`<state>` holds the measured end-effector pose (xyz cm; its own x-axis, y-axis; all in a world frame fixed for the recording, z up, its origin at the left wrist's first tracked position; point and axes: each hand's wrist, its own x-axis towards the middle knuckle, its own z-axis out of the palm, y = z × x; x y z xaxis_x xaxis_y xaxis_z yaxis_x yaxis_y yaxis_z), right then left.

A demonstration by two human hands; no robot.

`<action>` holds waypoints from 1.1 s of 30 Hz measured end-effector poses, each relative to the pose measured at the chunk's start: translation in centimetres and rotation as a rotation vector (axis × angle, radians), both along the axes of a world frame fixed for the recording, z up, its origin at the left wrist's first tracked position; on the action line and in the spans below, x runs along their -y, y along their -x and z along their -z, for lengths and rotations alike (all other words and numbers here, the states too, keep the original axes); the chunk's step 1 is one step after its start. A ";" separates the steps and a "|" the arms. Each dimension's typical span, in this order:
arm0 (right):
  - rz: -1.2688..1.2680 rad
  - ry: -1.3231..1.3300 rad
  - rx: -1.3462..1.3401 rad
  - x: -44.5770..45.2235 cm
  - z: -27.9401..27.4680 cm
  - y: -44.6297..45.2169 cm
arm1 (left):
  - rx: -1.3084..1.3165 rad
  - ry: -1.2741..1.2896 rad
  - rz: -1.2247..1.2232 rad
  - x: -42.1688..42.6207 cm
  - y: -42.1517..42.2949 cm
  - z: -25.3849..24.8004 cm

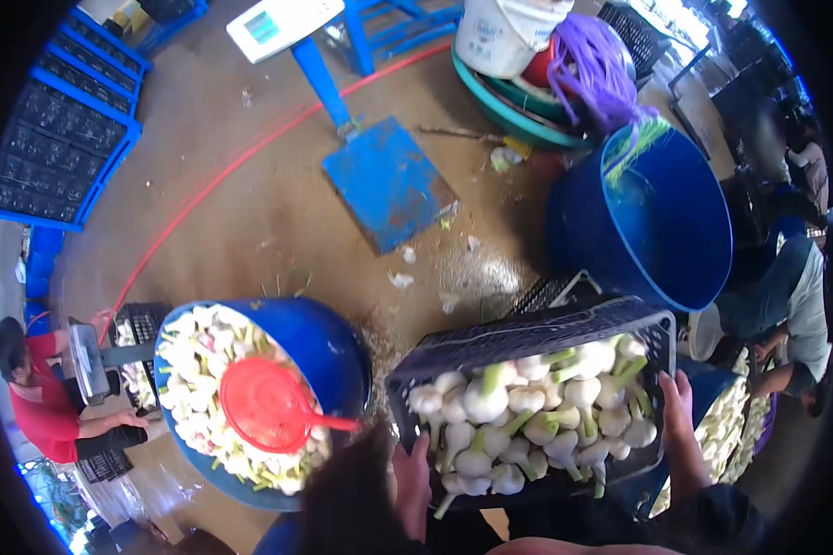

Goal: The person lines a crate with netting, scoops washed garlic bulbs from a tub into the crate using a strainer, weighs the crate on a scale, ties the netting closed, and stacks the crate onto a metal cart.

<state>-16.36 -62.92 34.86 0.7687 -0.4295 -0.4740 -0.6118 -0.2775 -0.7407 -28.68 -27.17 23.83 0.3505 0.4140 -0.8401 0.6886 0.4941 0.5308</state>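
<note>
One black crate [537, 326], slatted, landmark of this entry; in front of the person, between both hands, its mouth facing the viewer. What bears its base cannot be told.
Contents: many white garlic bulbs [532, 416], green stem stubs attached, piled inside the crate.
Left hand [412, 476]: at the crate's left end, grip holding that edge; fingers partly hidden.
Right hand [680, 430]: at the crate's right end, grip holding the rim.
One blue tub [333, 347], left of the crate, filled with garlic; one red strainer [264, 407] with a handle lies on that fill, its handle pointing toward the crate.
One large blue barrel [676, 222], beyond the crate and to its right, its mouth tilted toward the viewer.
One scale, blue platform [389, 180], white display head [273, 28]: beyond the crate, to its left, on the wet brown floor [250, 250].
One red hose [194, 199], curving across the floor beyond the crate.
One white bucket [504, 42], one green basin [491, 106], purple strands [592, 60]: grouped far beyond the crate.
One person in a red top [46, 407], far left of the crate.
One person in a pale top [802, 305], right of the crate, near a garlic heap [713, 444].
</note>
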 end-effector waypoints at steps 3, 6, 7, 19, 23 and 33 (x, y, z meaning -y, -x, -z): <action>0.334 -0.015 0.026 1.6 0.1 -0.2 | -0.079 0.009 0.176 -2.1 -11.0 -2.4; 0.406 -0.215 0.040 0.9 1.3 -2.5 | 0.053 -0.351 0.505 -3.5 -18.3 -0.6; 0.346 -0.301 0.055 0.0 1.5 -3.7 | 0.080 -0.408 0.517 -4.8 -20.1 1.2; 0.220 -0.206 -0.068 -15.7 12.8 -26.8 | -0.129 -0.402 0.250 -21.9 -36.3 9.9; 0.073 -0.165 -0.190 -20.1 14.5 -34.7 | 0.017 -0.307 -0.278 -27.3 -32.3 18.9; -0.139 -0.205 -0.145 -26.7 14.5 -42.1 | -0.235 -0.325 -0.118 -27.5 -35.2 4.0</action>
<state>25.72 -36.19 20.40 0.7309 -0.2088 -0.6497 -0.6824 -0.2193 -0.6973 6.48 0.36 19.81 0.0996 0.6966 -0.7105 0.7582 0.4092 0.5076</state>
